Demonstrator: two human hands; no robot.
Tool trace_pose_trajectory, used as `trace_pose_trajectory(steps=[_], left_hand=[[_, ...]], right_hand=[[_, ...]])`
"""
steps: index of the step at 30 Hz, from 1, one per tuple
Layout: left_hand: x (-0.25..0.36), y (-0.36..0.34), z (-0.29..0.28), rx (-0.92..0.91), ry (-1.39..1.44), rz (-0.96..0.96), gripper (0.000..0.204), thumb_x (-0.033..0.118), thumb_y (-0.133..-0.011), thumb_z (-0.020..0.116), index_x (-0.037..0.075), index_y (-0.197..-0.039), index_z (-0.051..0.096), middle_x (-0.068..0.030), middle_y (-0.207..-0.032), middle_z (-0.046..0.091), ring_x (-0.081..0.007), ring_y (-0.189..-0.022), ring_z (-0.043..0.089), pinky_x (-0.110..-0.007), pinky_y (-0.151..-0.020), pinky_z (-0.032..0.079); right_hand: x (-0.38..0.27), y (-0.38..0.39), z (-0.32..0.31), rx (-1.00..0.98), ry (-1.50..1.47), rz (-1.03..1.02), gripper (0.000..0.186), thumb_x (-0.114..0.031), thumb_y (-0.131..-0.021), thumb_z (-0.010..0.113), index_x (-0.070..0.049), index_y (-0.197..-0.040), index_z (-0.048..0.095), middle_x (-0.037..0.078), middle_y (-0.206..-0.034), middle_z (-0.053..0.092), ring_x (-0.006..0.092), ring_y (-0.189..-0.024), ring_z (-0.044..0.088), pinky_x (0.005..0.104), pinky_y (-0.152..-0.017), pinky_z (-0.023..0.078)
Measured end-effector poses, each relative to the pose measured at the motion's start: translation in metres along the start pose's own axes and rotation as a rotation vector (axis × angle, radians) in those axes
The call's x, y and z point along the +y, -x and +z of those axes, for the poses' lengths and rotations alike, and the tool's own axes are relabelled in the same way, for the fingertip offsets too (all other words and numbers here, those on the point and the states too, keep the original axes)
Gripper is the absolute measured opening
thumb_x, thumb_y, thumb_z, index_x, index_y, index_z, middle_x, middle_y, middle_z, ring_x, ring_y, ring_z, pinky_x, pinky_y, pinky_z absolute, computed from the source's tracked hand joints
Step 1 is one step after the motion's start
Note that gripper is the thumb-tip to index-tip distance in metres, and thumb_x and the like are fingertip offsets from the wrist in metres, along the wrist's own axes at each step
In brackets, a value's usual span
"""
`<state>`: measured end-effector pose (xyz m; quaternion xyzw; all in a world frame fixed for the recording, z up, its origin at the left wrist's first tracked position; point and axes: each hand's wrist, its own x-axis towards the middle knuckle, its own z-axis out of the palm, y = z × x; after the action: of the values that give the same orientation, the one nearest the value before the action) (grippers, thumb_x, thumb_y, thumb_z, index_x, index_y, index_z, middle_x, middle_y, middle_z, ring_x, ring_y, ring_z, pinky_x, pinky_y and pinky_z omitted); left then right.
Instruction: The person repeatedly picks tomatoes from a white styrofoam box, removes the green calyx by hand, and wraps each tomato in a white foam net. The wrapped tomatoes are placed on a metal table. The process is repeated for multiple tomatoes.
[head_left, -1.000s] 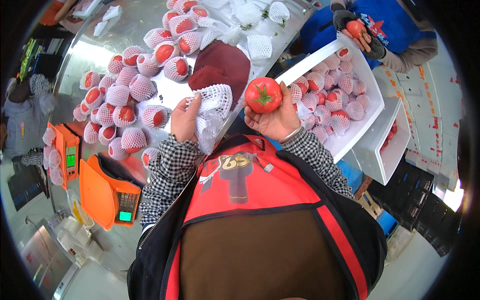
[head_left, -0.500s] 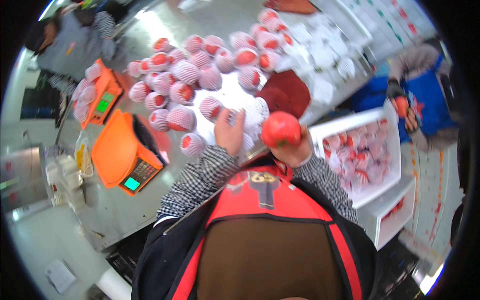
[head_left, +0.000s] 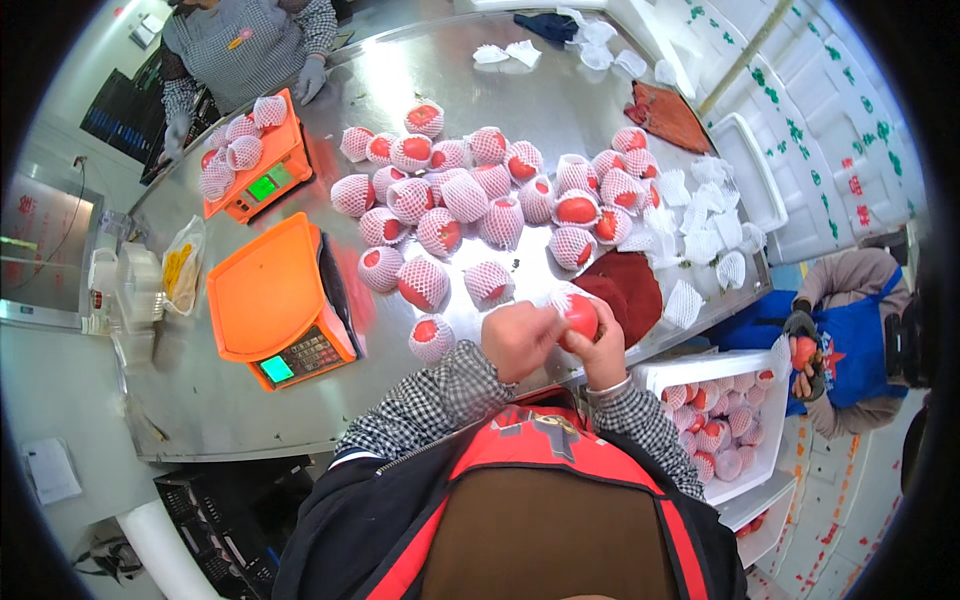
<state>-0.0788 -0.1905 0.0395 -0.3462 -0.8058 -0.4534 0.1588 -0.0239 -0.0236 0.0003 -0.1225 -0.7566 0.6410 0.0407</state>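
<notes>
In my right hand (head_left: 604, 352) is a red tomato (head_left: 582, 320), held near the table's front edge. A white foam net sleeve (head_left: 562, 296) covers part of it. My left hand (head_left: 518, 340) is closed against the sleeve's side of the tomato, its fingertips partly hidden, apparently pinching the net. Beyond both hands lie several tomatoes in foam nets (head_left: 465, 197), spread over the metal table (head_left: 400, 330). A dark red cloth (head_left: 628, 290) lies just past my right hand, and loose white foam nets (head_left: 703, 225) are heaped to its right.
Two orange scales (head_left: 262, 290) stand at the left, the farther one loaded with netted tomatoes (head_left: 243, 152). A white foam box (head_left: 770, 420) of netted tomatoes sits at my right. One co-worker (head_left: 850, 310) holds a tomato at the right; another person (head_left: 245, 50) stands far left.
My left hand has come across to the tomato in my right hand, and a foam net now covers part of that tomato. The whole view has shifted and turned somewhat.
</notes>
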Motion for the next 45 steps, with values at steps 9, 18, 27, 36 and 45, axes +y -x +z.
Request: trace_pose_trajectory(steps=[9, 18, 27, 36, 45], left_hand=[[-0.004, 0.01, 0.008, -0.064, 0.206, -0.071, 0.058, 0.027, -0.071, 0.081, 0.002, -0.117, 0.057, -0.0082, -0.075, 0.057, -0.0255, -0.066, 0.059, -0.032, -0.059, 0.048], [-0.036, 0.003, -0.009, -0.192, -0.177, -0.409, 0.098, 0.036, -0.058, 0.088, -0.001, -0.135, 0.04, -0.0213, -0.121, 0.047, -0.0367, -0.108, 0.054, -0.04, -0.088, 0.049], [-0.085, -0.009, -0.039, 0.085, 0.76, -0.73, 0.087, 0.01, -0.066, 0.081, 0.002, -0.14, 0.035, -0.0129, -0.125, 0.052, -0.0223, -0.113, 0.055, -0.034, -0.097, 0.047], [-0.202, -0.055, -0.106, 0.17, -0.494, -0.367, 0.081, 0.025, -0.065, 0.081, 0.003, -0.134, 0.045, -0.0225, -0.12, 0.054, -0.0375, -0.116, 0.05, -0.042, -0.1, 0.041], [-0.331, -0.096, -0.146, -0.392, -1.0, -0.205, 0.094, 0.046, -0.067, 0.082, 0.001, -0.138, 0.04, -0.0324, -0.131, 0.044, -0.0441, -0.118, 0.046, -0.051, -0.102, 0.037]], right_hand=[[-0.001, -0.029, 0.023, 0.11, -0.923, 0.145, 0.048, -0.025, -0.092, 0.057, -0.004, -0.131, 0.037, 0.011, -0.121, 0.054, 0.0222, -0.103, 0.061, 0.0366, -0.088, 0.054], [0.014, -0.043, 0.066, 0.058, -0.648, 0.238, 0.041, -0.01, -0.09, 0.055, -0.004, -0.125, 0.036, 0.009, -0.113, 0.051, 0.0151, -0.1, 0.055, 0.0307, -0.085, 0.051], [-0.024, -0.094, 0.076, -0.082, -0.207, 0.02, 0.012, -0.009, -0.09, 0.063, 0.002, -0.094, 0.066, 0.005, -0.08, 0.064, 0.013, -0.076, 0.06, 0.0266, -0.07, 0.048], [-0.04, -0.097, 0.04, -0.062, 0.187, -0.483, 0.013, -0.002, -0.082, 0.065, -0.001, -0.096, 0.066, 0.013, -0.086, 0.065, 0.0286, -0.077, 0.064, 0.0332, -0.068, 0.05], [0.04, 0.064, -0.191, 0.665, 0.595, 0.182, 0.016, -0.013, -0.085, 0.064, -0.001, -0.096, 0.066, 0.012, -0.09, 0.067, 0.0241, -0.082, 0.066, 0.0328, -0.073, 0.052]])
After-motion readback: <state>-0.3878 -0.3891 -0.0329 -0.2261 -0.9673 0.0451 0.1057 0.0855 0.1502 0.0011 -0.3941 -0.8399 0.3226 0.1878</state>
